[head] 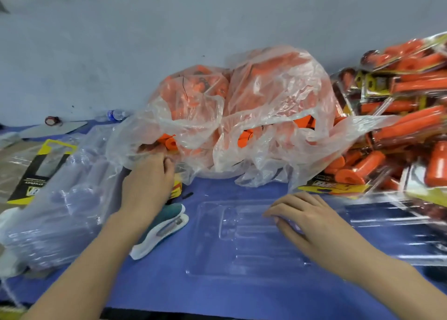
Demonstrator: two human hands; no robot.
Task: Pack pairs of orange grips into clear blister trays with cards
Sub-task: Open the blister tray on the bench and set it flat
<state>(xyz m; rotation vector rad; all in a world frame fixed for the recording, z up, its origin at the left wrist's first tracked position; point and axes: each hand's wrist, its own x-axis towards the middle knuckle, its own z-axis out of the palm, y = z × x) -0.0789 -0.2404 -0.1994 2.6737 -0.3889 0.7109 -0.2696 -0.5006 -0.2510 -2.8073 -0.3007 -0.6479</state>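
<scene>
Grey wall (121, 41) is noted behind a blue-covered tabletop (169, 283). At left, the left hand (147, 177) is placed at the mouth of the plastic bag (266, 97) of orange grips (170, 142). Its grasp is obscured by film, so a hold cannot be confirmed. Centrally, an empty blister tray (242, 237) is laid flat, cavities running across. Well apart, the right hand (307, 218) is rested on its right end, loosely extended. Grips are judged nearer the left hand.

Illum.: even, diffuse, moderately bright; shadows soft. Glare on plastic bags (266, 107). Motion blur at R edge, packed trays (411, 116) smeared. Wide-angle distortion at edges.
</scene>
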